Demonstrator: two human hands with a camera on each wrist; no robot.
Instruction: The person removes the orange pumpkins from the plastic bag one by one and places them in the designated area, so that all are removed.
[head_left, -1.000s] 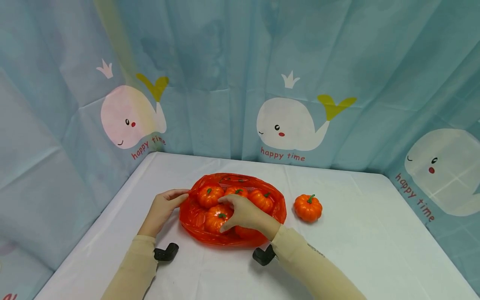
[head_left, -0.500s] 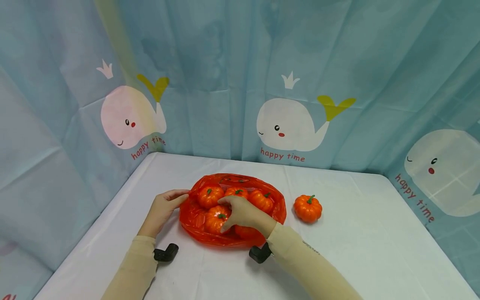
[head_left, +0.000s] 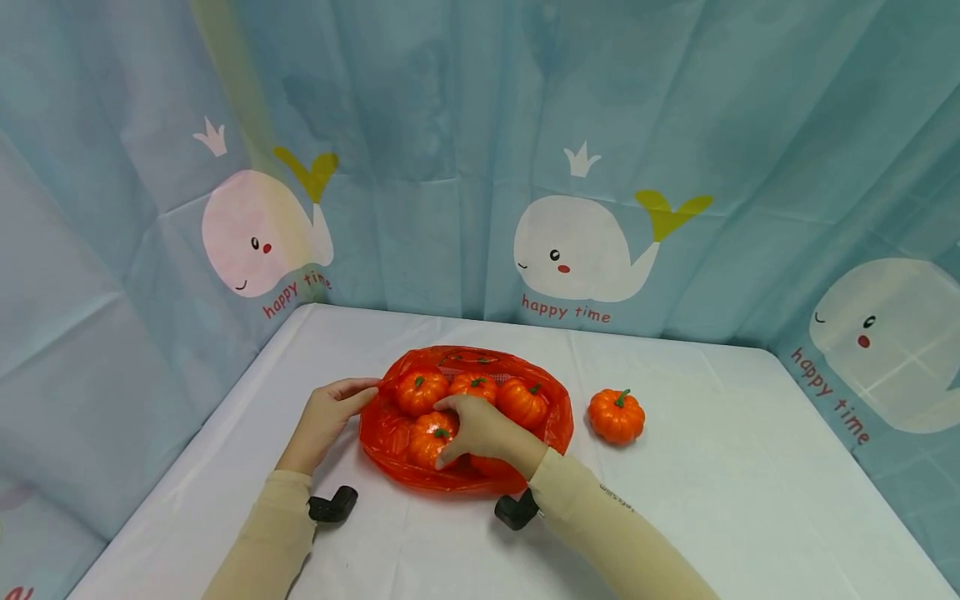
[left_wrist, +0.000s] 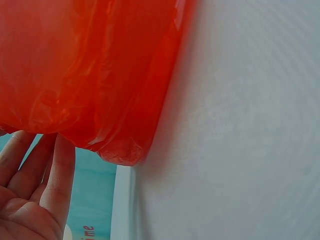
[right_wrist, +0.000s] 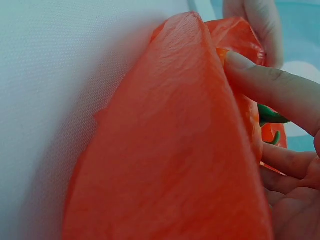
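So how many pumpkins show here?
6: in the red bag, back-left one, back-middle one, back-right one, front-left one by the right hand, front-right one, mostly covered; another on the table. More may be hidden.

I am seeing one red bag [head_left: 381, 446] holding four pumpkins [head_left: 420, 395] and maybe a fifth [head_left: 491, 467], one loose pumpkin [head_left: 617, 418], one left hand [head_left: 324, 421], one right hand [head_left: 486, 429], two black bits [head_left: 333, 506], one table [head_left: 750, 467] and three whales [head_left: 573, 250].
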